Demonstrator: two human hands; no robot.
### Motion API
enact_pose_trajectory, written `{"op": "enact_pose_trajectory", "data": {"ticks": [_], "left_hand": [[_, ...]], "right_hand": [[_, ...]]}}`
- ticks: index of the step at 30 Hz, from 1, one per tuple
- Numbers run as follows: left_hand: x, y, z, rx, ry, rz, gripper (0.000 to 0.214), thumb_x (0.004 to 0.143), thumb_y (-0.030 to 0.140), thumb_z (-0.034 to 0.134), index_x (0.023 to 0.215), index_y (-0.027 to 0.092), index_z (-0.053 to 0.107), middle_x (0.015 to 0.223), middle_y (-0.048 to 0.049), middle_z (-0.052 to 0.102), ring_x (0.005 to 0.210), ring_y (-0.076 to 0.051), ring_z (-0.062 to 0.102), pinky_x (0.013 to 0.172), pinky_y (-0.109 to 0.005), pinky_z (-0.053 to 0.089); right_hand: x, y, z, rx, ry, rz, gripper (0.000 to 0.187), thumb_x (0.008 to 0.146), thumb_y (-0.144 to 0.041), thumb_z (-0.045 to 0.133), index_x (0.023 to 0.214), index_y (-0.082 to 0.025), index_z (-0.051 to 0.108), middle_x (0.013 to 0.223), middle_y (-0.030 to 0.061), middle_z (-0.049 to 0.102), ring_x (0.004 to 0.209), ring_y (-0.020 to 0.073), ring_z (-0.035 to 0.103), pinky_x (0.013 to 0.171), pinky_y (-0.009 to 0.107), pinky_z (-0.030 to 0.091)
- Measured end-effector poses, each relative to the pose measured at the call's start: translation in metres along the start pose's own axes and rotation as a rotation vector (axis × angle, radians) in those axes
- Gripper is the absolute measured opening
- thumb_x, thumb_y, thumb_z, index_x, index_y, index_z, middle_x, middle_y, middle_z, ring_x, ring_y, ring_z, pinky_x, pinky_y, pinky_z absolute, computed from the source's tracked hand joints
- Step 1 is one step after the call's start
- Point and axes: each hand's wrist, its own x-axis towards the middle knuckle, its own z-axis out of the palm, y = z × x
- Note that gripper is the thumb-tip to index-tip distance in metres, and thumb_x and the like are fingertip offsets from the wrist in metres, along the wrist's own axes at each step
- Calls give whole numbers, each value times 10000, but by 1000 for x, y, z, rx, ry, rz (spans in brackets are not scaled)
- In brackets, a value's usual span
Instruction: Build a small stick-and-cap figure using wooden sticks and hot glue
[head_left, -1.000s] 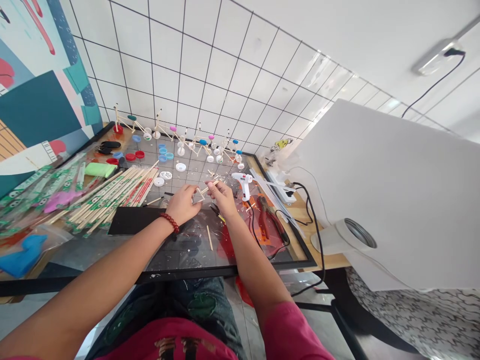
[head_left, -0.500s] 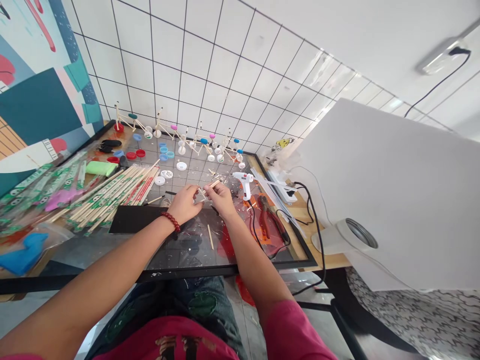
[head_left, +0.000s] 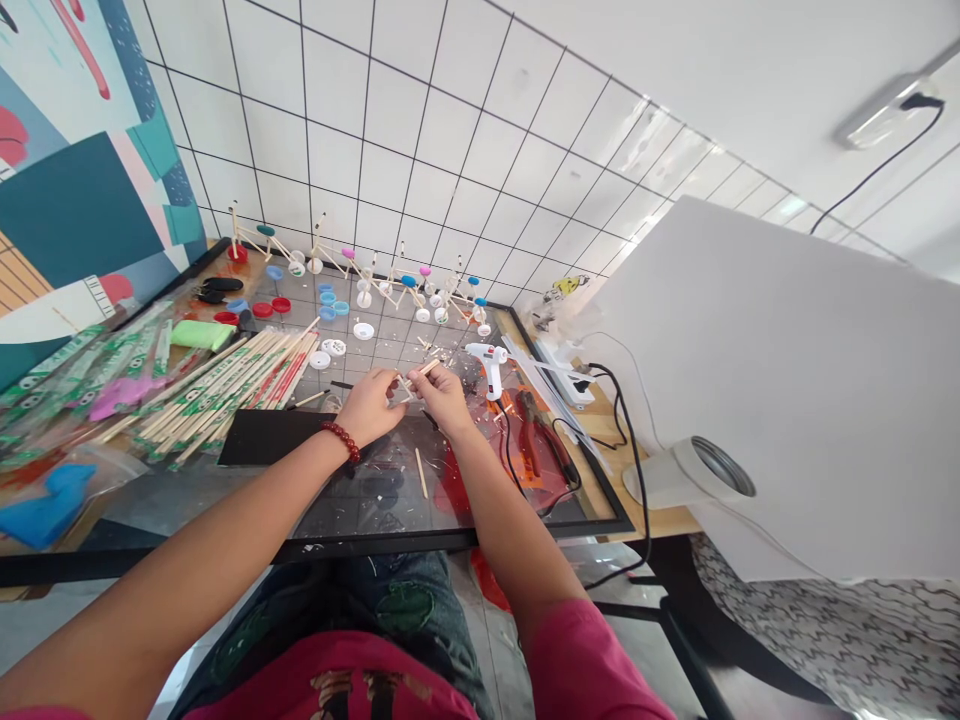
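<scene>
My left hand (head_left: 369, 408), with a red bead bracelet (head_left: 342, 441) at the wrist, pinches a small frame of joined wooden sticks (head_left: 403, 388). Close beside it, my right hand (head_left: 444, 400) is closed on a short wooden stick (head_left: 428, 368), its end meeting the frame between the hands. Fingers hide part of where the pieces touch. A loose stick (head_left: 421, 473) lies on the glass tabletop below my hands. To the right of my right hand, a white glue gun (head_left: 489, 368) rests on the table.
Paper-wrapped chopsticks (head_left: 225, 385) lie in a pile on the left, near a black strip (head_left: 266, 438). Bottle caps (head_left: 327, 312) and stick figures with cap wheels (head_left: 409, 283) stand at the back. Red-handled pliers (head_left: 536, 440) and cables lie right, before a white board (head_left: 787, 380).
</scene>
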Motion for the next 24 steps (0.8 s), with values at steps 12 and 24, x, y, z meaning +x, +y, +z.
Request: {"op": "enact_pose_trajectory", "data": {"ticks": [12, 24], "left_hand": [[-1, 1, 0, 21, -3, 1, 174, 779, 177, 692, 948, 219, 675, 946, -65, 681, 914, -260, 666, 870, -417, 568], [0, -2, 1, 9, 10, 15, 191, 769, 172, 708, 932, 255, 657, 903, -40, 660, 884, -252, 654, 840, -420, 575]], "right_hand": [[0, 1, 0, 16, -7, -12, 469, 760, -694, 797, 782, -243, 673, 701, 4, 656, 687, 175, 599, 669, 317, 517], [0, -1, 2, 19, -4, 9, 498, 737, -729, 802, 771, -249, 673, 696, 7, 658, 683, 179, 598, 662, 322, 522]]}}
